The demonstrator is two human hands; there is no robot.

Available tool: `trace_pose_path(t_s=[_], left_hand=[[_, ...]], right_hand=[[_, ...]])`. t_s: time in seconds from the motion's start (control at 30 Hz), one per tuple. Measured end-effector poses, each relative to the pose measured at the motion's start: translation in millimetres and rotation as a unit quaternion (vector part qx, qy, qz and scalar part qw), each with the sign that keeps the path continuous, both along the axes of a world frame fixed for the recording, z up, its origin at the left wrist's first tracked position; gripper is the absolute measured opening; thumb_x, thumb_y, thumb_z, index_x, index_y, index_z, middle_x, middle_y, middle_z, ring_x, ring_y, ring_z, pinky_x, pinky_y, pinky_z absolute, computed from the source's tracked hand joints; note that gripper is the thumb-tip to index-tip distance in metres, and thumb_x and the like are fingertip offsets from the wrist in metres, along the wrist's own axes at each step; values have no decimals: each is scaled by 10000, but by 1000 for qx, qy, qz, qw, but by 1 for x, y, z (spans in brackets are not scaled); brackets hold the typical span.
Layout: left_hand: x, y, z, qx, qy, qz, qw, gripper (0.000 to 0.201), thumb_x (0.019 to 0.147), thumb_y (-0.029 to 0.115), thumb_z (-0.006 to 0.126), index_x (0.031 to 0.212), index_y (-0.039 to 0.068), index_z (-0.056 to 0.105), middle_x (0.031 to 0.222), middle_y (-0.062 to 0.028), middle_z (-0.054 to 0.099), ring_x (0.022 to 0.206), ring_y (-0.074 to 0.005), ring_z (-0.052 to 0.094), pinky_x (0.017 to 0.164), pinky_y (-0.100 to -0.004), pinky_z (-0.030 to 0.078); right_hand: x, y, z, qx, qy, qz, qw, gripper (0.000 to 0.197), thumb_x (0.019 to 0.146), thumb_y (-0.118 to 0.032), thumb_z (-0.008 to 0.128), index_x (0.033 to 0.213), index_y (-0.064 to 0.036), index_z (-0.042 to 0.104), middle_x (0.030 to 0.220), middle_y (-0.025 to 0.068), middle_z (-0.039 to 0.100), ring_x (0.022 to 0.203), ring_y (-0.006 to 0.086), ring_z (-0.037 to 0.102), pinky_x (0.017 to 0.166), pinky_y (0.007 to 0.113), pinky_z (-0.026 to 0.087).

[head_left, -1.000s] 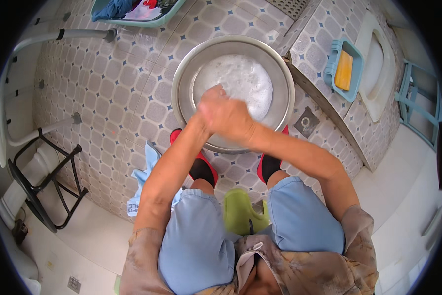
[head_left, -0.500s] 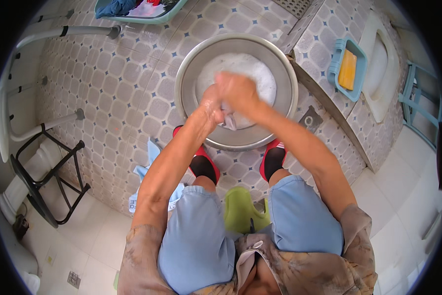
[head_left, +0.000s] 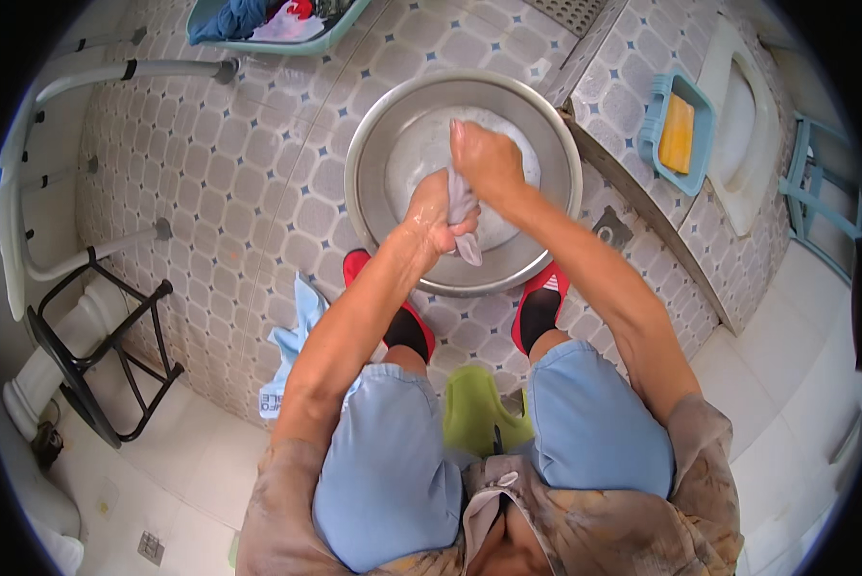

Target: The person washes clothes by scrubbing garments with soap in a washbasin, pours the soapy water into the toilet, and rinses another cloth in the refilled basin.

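Note:
Over a wide metal basin (head_left: 358, 182) on the tiled floor, both my hands grip a wet, pale lilac-white cloth (head_left: 460, 199). My left hand (head_left: 429, 209) is wrapped round its lower part, and the end hangs out below the fingers. Closed in a fist, my right hand (head_left: 487, 165) holds the upper part, slightly farther away and to the right. The cloth is bunched into a narrow strip between the two hands. White suds (head_left: 421, 144) float on the water in the basin beneath them. Both wrists look wet.
A light-blue tub (head_left: 330, 40) of clothes stands at the far left. On the raised step at right, a blue tray (head_left: 654, 120) holds a yellow soap bar (head_left: 678, 134) beside a squat toilet (head_left: 762, 144). A black-framed stool (head_left: 109, 360) is at left; a blue cloth (head_left: 301, 331) lies near my left foot.
My blurred hands were close together; now my right hand is up and apart from the left, with the cloth stretched between them. Both hands have shifted slightly right.

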State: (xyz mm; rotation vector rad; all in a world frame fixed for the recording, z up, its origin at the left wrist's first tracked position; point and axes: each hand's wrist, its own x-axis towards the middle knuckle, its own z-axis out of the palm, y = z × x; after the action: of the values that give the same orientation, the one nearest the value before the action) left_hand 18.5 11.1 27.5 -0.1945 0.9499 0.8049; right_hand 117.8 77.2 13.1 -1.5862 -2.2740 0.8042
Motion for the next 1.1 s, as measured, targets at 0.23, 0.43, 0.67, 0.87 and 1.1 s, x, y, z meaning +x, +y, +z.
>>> trace_pose_path(t_s=[0.23, 0.43, 0.67, 0.87, 1.1], left_hand=[[11, -8, -22, -68, 45, 129, 988, 188, 911, 240, 475, 778, 112, 509, 631, -22, 494, 484, -145, 460, 399, -292, 366], [8, -23, -22, 259, 275, 0, 926, 179, 901, 200, 458, 758, 98, 493, 612, -20, 471, 448, -145, 424, 370, -314, 341], [-19, -13, -25, 66, -217, 11, 974, 193, 940, 221, 425, 894, 56, 515, 746, -70, 536, 705, -148, 541, 598, -280, 476], [8, -11, -1, 62, 151, 133, 978, 225, 932, 224, 405, 802, 65, 496, 593, -47, 456, 458, -134, 447, 347, -263, 332], [-7, -11, -14, 39, -40, -54, 997, 233, 921, 320, 439, 830, 117, 512, 693, -34, 515, 603, -160, 519, 537, -335, 424]], right_hand=[[-8, -43, 15, 150, 49, 143, 977, 279, 891, -250, 498, 718, -40, 558, 600, 165, 554, 541, 359, 574, 555, 462, 498], [-16, -49, 38, -75, 79, 36, 993, 293, 885, -231, 483, 711, -15, 578, 648, 211, 591, 574, 367, 601, 605, 428, 525], [-5, -6, 2, 97, 18, 94, 991, 213, 885, -232, 497, 749, -89, 576, 582, 128, 555, 560, 384, 592, 537, 436, 519], [-17, -62, 31, 150, -38, 217, 964, 323, 935, -287, 439, 767, -49, 580, 608, 153, 581, 547, 363, 597, 453, 435, 491], [-3, -8, 8, -22, -42, 74, 996, 202, 855, -226, 505, 871, -43, 589, 700, 155, 624, 592, 370, 621, 490, 458, 506]])
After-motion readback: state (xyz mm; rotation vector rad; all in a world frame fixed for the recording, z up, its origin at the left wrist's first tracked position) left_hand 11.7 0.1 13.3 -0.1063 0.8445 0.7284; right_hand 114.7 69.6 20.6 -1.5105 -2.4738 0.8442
